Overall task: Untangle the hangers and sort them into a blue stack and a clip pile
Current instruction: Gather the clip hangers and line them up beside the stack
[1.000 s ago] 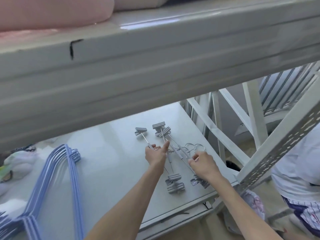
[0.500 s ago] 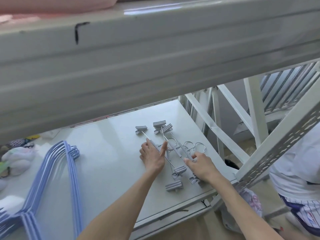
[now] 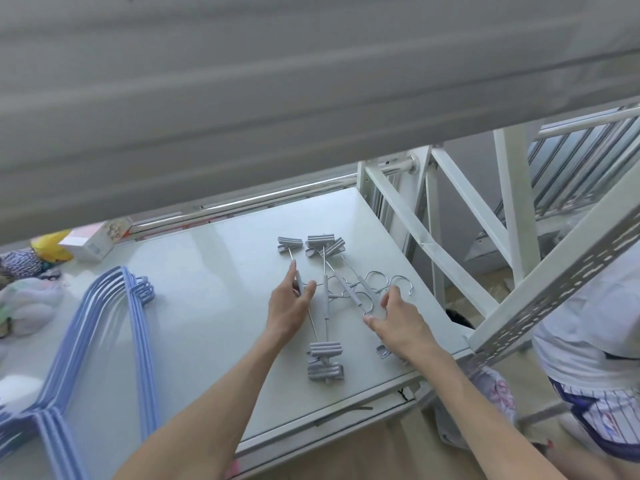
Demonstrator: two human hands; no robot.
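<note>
At the centre of the pale table (image 3: 214,271), tangled grey clip hangers (image 3: 326,299) lie under both hands: the left hand (image 3: 289,308) rests with fingers straight on one rod (image 3: 313,323), while the right hand (image 3: 398,320) curls its fingers round the chrome hooks (image 3: 375,280). The blue stack (image 3: 138,327) lies lower left. The clip hangers look light, stiff and snag-prone, best lifted by a rod or hook.

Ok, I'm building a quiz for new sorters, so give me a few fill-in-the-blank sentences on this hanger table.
1. The blue hangers lie to the ____ of the clip hangers.
2. The right hand curls round the clip hangers' metal ____.
3. The left hand rests on a clip hanger, not a ____ one.
4. The clips are ____ in colour.
Missing words: left; hooks; blue; grey.
</note>
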